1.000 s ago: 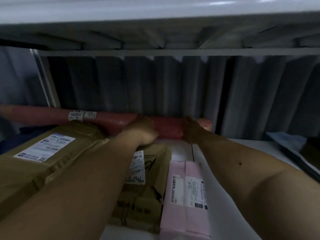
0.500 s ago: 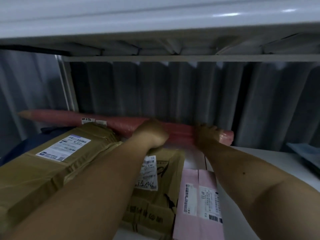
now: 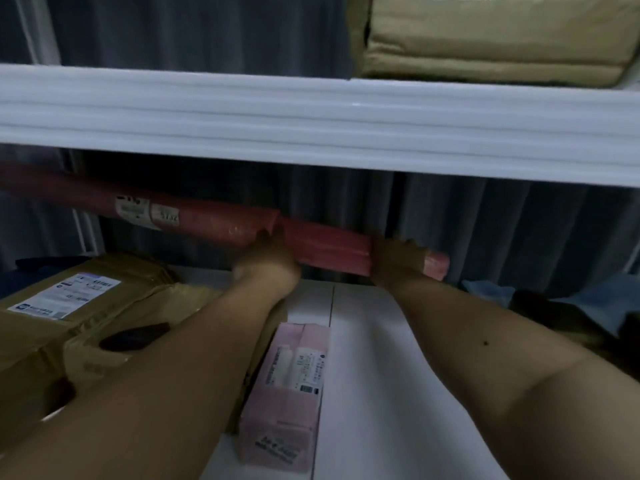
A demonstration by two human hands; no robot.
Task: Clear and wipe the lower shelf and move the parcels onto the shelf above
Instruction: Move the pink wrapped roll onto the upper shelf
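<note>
two bare forearms, no sleeves, small mole

Dim, soft and slightly blurred, with glare on the white shelf edge (image 3: 311, 126)

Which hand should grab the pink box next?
The left hand, probably: the pink box lies beside that forearm. Both hands, the right hand too, now grip the red roll.

lower shelf (image 3: 398, 375): white, seam down the middle
left end: brown parcel (image 3: 69, 327)
front, by the seam: pink box (image 3: 287, 393)
right end: blue cloth (image 3: 588, 303)
upper shelf (image 3: 311, 116): tan parcel (image 3: 485, 36) at right end
</note>
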